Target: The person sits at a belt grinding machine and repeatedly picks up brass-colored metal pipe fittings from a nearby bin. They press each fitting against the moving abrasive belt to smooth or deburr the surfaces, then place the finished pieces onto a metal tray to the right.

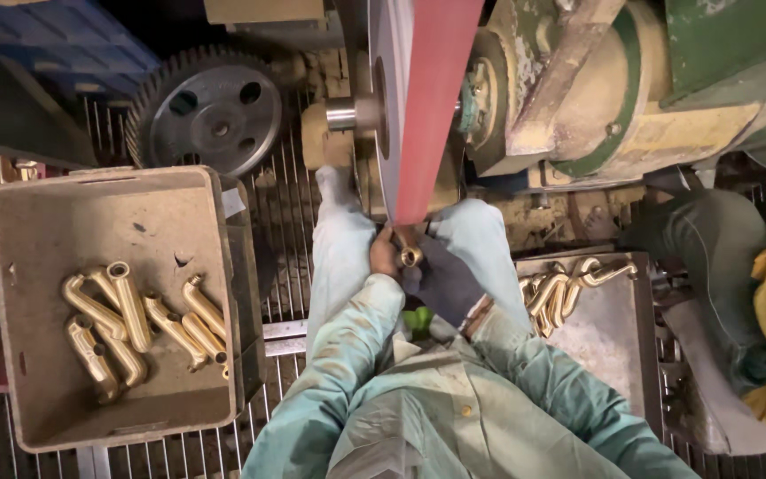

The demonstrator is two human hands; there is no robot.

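Both my hands hold one small brass fitting against the lower end of a red sanding belt that runs over a grey wheel. My left hand is bare and grips the fitting from the left. On the right, in a dark glove, my right hand grips the same piece. My pale green sleeves and trouser legs frame the hands.
A grey plastic crate at left holds several curved brass pipe fittings. A metal tray at right holds more brass fittings. A toothed gear wheel lies on the grated floor. Another person in green and yellow sits at far right.
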